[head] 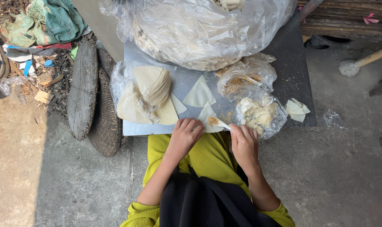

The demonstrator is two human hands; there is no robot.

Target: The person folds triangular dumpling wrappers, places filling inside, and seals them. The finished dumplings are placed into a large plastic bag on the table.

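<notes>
Bare concrete floor surrounds my low metal tray (134,56). Stacked wrappers (151,90) lie bagged at left. My left hand (186,133) presses flat, fingers closed, on the triangular wrapper (208,120) at the tray's near edge. My right hand (243,141) pinches a spoon (218,122) of brown filling over it. I judge filling is underway; folding wants both hands free.

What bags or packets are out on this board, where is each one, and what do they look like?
Large clear plastic bag: back of the board, bulging with stacked pale round sheets.
Clear bag: left, holding pale folded wrappers.
Small clear bag: right of centre, brown crumbly filling.
Small clear bag: by the right hand, pale lumpy filling.
</notes>
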